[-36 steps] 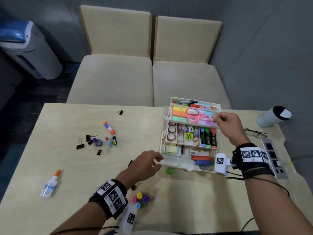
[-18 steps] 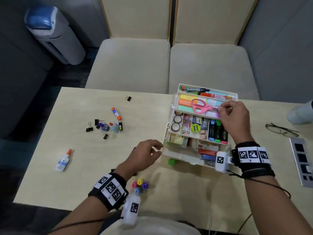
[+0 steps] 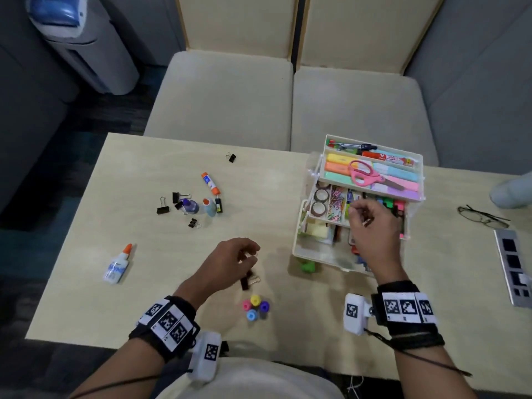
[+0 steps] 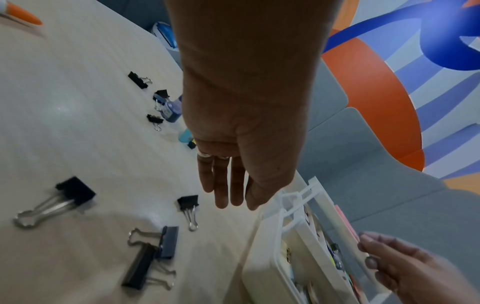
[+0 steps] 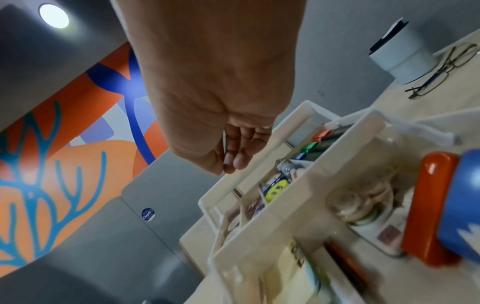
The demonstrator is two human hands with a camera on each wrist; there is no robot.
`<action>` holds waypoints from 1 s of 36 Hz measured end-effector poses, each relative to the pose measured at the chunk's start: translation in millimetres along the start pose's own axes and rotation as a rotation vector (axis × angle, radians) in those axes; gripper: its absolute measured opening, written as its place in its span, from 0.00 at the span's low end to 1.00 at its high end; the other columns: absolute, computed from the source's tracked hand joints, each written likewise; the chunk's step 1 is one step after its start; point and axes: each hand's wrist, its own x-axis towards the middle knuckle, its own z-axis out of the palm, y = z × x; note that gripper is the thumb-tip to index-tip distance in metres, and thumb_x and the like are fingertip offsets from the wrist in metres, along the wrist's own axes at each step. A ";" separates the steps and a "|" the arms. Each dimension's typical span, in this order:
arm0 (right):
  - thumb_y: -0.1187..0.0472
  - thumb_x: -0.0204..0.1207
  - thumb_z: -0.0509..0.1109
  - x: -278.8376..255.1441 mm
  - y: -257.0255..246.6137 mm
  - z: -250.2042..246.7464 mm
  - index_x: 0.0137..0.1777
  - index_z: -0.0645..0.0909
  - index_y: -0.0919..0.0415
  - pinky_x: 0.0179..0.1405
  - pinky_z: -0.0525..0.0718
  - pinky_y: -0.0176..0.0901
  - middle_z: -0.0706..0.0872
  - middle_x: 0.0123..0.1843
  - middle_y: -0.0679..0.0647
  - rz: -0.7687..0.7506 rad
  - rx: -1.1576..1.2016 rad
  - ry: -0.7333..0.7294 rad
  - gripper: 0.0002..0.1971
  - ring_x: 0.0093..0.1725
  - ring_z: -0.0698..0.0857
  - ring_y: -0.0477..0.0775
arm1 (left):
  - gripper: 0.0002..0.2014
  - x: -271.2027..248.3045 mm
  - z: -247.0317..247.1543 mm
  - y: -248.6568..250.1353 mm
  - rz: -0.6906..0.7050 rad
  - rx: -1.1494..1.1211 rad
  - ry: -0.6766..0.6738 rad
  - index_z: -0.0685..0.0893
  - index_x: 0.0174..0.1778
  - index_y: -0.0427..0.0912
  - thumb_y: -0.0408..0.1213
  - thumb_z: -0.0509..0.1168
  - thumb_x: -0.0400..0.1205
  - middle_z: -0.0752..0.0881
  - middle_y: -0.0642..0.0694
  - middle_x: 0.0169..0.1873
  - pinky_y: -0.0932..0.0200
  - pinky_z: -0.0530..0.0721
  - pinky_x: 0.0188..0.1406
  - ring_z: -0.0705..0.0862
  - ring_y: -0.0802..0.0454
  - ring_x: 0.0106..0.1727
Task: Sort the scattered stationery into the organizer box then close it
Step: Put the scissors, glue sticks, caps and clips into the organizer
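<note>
The white tiered organizer box (image 3: 297, 243) stands open at the table's right, with pink scissors (image 3: 365, 175) and highlighters on its top tier. My right hand (image 3: 371, 220) hovers over the middle tier (image 5: 285, 201), fingers loosely curled with nothing visible in them. My left hand (image 3: 244, 257) hangs with straight fingers (image 4: 231, 197) just above a few black binder clips (image 3: 248, 280), apart from them; in the left wrist view the binder clips (image 4: 167, 242) lie below and left of the fingertips. More binder clips (image 3: 162, 207), a glue stick (image 3: 211, 184) and a glue bottle (image 3: 116, 266) lie scattered to the left.
Coloured caps (image 3: 254, 306) sit near the front edge and a green piece (image 3: 308, 266) lies by the box front. Glasses (image 3: 483, 217), a grey panel (image 3: 515, 266) and a white cup (image 3: 512, 191) are at the right. Two beige chairs (image 3: 224, 90) stand behind the table.
My right hand has drawn back from the scissors on the top tier to above the middle tier. My left hand has moved over the binder clips near the front.
</note>
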 end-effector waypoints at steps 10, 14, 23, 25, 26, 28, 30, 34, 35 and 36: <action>0.65 0.83 0.77 -62.1 -80.0 93.1 0.51 0.89 0.54 0.42 0.81 0.37 0.87 0.44 0.43 -0.157 -0.039 -0.270 0.04 0.42 0.85 0.46 | 0.09 -27.5 -63.4 -65.3 -0.050 -0.103 0.054 0.89 0.60 0.52 0.40 0.71 0.85 0.89 0.61 0.52 0.72 0.80 0.40 0.86 0.67 0.41; 0.64 0.82 0.77 -82.5 -116.9 152.8 0.52 0.89 0.53 0.42 0.84 0.42 0.87 0.46 0.43 -0.240 -0.036 -0.447 0.05 0.41 0.86 0.47 | 0.09 -45.5 -93.9 -99.3 -0.084 -0.098 0.112 0.90 0.59 0.52 0.40 0.71 0.84 0.90 0.60 0.51 0.73 0.79 0.42 0.86 0.65 0.41; 0.59 0.86 0.72 -83.9 -208.0 287.6 0.80 0.76 0.53 0.69 0.85 0.50 0.79 0.72 0.52 -0.307 -0.128 -0.776 0.23 0.65 0.83 0.46 | 0.07 -90.6 -148.7 -182.9 -0.181 -0.145 0.283 0.90 0.55 0.50 0.36 0.72 0.84 0.90 0.62 0.48 0.63 0.65 0.83 0.89 0.64 0.41; 0.63 0.87 0.69 -74.8 -225.5 320.4 0.89 0.64 0.57 0.76 0.74 0.45 0.69 0.82 0.59 -0.263 -0.214 -0.838 0.32 0.77 0.76 0.58 | 0.07 -99.5 -156.0 -195.9 -0.200 -0.200 0.298 0.90 0.55 0.48 0.34 0.72 0.84 0.92 0.58 0.51 0.64 0.80 0.66 0.87 0.72 0.45; 0.65 0.87 0.67 -70.1 -233.3 336.8 0.91 0.59 0.58 0.70 0.72 0.45 0.65 0.84 0.62 -0.229 -0.274 -0.855 0.34 0.79 0.74 0.62 | 0.07 -102.9 -158.7 -201.5 -0.213 -0.220 0.308 0.90 0.54 0.49 0.33 0.72 0.83 0.91 0.57 0.54 0.66 0.82 0.56 0.86 0.74 0.44; 0.68 0.85 0.65 -61.7 -241.7 369.6 0.92 0.51 0.58 0.61 0.71 0.47 0.60 0.85 0.64 -0.165 -0.414 -0.853 0.39 0.76 0.74 0.68 | 0.08 -110.0 -161.1 -211.8 -0.242 -0.243 0.338 0.90 0.54 0.51 0.34 0.72 0.83 0.90 0.59 0.57 0.68 0.83 0.45 0.88 0.68 0.41; 0.69 0.82 0.64 -55.9 -241.9 398.4 0.92 0.46 0.57 0.63 0.74 0.53 0.55 0.86 0.67 -0.082 -0.551 -0.834 0.43 0.78 0.71 0.72 | 0.08 -116.7 -161.3 -220.6 -0.252 -0.252 0.358 0.90 0.54 0.54 0.36 0.72 0.82 0.91 0.60 0.54 0.66 0.85 0.48 0.89 0.63 0.44; 0.67 0.79 0.65 -54.8 -233.1 432.0 0.91 0.45 0.59 0.75 0.76 0.66 0.51 0.87 0.71 0.034 -0.723 -0.784 0.44 0.82 0.65 0.76 | 0.08 -127.5 -158.4 -231.9 -0.228 -0.303 0.370 0.89 0.53 0.54 0.36 0.73 0.83 0.90 0.61 0.47 0.64 0.85 0.47 0.88 0.60 0.42; 0.67 0.79 0.65 -56.4 -230.0 434.6 0.90 0.48 0.60 0.76 0.74 0.65 0.52 0.87 0.72 0.039 -0.741 -0.776 0.42 0.81 0.64 0.76 | 0.07 -128.7 -157.3 -232.9 -0.227 -0.312 0.368 0.89 0.53 0.53 0.36 0.73 0.83 0.90 0.61 0.45 0.63 0.85 0.46 0.88 0.59 0.41; 0.67 0.78 0.65 -59.5 -229.0 438.5 0.89 0.51 0.61 0.76 0.74 0.64 0.53 0.87 0.72 0.036 -0.756 -0.774 0.41 0.81 0.64 0.77 | 0.07 -129.9 -157.2 -236.5 -0.231 -0.324 0.369 0.89 0.53 0.53 0.35 0.73 0.83 0.89 0.63 0.44 0.62 0.85 0.45 0.88 0.58 0.41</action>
